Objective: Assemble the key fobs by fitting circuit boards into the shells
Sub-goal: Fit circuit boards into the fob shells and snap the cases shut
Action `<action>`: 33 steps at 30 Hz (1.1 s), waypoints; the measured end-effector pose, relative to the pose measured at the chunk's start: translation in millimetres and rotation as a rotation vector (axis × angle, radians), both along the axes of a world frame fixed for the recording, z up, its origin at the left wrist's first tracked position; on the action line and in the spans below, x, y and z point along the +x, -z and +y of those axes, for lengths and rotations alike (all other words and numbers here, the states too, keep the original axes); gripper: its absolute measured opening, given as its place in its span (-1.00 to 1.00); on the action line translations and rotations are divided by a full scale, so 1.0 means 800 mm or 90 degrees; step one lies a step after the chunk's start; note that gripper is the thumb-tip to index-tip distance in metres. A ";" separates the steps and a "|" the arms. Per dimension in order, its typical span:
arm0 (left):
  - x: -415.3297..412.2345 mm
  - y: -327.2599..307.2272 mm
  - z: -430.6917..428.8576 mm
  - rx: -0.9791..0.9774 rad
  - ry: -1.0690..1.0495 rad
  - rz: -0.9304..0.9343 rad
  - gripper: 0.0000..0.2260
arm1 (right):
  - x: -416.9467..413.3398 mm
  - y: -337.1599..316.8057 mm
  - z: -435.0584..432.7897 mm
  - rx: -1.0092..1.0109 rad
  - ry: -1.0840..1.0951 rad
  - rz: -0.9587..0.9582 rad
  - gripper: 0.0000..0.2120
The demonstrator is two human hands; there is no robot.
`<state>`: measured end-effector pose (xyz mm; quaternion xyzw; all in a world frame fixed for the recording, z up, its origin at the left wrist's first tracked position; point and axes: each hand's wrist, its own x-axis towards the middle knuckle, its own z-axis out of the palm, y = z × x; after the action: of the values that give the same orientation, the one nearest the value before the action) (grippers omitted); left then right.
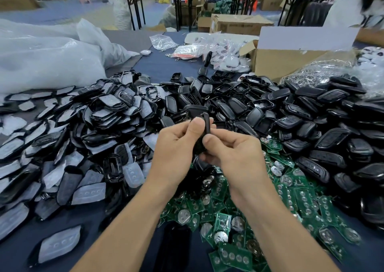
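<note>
2 hands meet over the middle of the table (158,68). The left hand (176,147) and the right hand (232,153) each pinch 1 black key fob shell (205,126) with thumb and curled fingers, holding it edge-on between them. Just beneath the wrists lies a heap of green circuit boards (228,219). Loose black shells (311,116) are piled to the right and behind, and film-covered shell halves (83,126) lie to the left. Farther back are a cardboard box (280,64) and white plastic bags (41,59).
</note>
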<state>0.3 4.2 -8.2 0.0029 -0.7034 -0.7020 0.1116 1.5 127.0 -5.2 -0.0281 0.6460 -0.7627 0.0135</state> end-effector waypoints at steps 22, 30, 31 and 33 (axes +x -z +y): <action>-0.012 0.007 -0.017 -0.006 -0.156 -0.051 -0.77 | -0.045 0.005 0.068 0.373 0.275 0.032 -0.62; -0.002 0.019 -0.009 -0.526 -0.001 -0.048 -0.64 | -0.045 0.015 0.057 0.711 0.135 0.045 -0.50; -0.001 0.020 -0.008 -0.574 0.025 -0.069 -0.61 | -0.042 0.013 0.058 0.675 0.117 0.056 -0.54; -0.002 0.018 -0.008 -0.584 0.020 -0.097 -0.62 | -0.038 0.010 0.061 0.575 0.066 0.072 -0.61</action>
<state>-1.3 -2.3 -22.3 -0.0057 -0.9474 -0.3177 0.0388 -29.0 175.6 -12.9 -0.0286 0.9139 -0.4018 -0.0494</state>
